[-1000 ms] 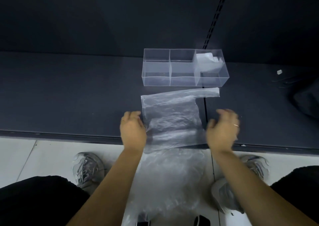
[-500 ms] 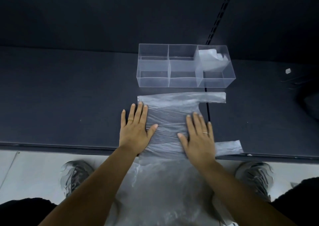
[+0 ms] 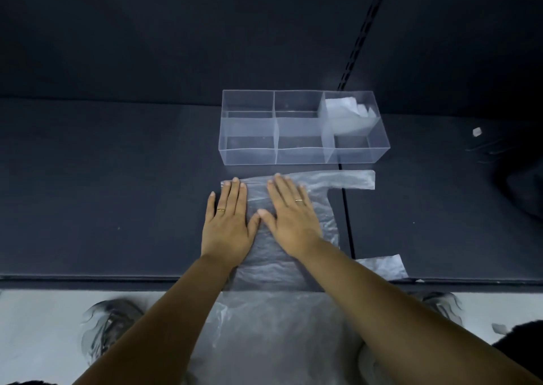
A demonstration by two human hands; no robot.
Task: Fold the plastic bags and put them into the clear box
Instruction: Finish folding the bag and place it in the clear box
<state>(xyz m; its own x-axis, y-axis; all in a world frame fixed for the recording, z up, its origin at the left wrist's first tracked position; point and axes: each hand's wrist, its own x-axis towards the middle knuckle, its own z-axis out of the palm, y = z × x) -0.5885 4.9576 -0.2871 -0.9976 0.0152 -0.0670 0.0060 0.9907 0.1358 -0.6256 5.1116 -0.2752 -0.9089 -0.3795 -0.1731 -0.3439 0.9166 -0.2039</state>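
Dark matte table fills the view, its near edge at six o'clock above a pale floor. At nine o'clock of the work, the left hand lies flat with fingers straight, pressing the left border of the plastic bag and gripping nothing. The bag is spread on the table, its lower part hanging over the near edge. The right hand, thumb almost touching the left thumb, is also spread flat on the bag's middle, holding nothing. At twelve o'clock, just beyond the bag's far edge, stands the clear box; its right-hand compartment holds a folded bag. One handle strip runs toward two o'clock, another lies at four o'clock. Smoothing looks like the step in hand. Done well, both palms sweep outward from the centre so trapped air escapes — light pressure, no dragging — and the handles get squared before the first crease.
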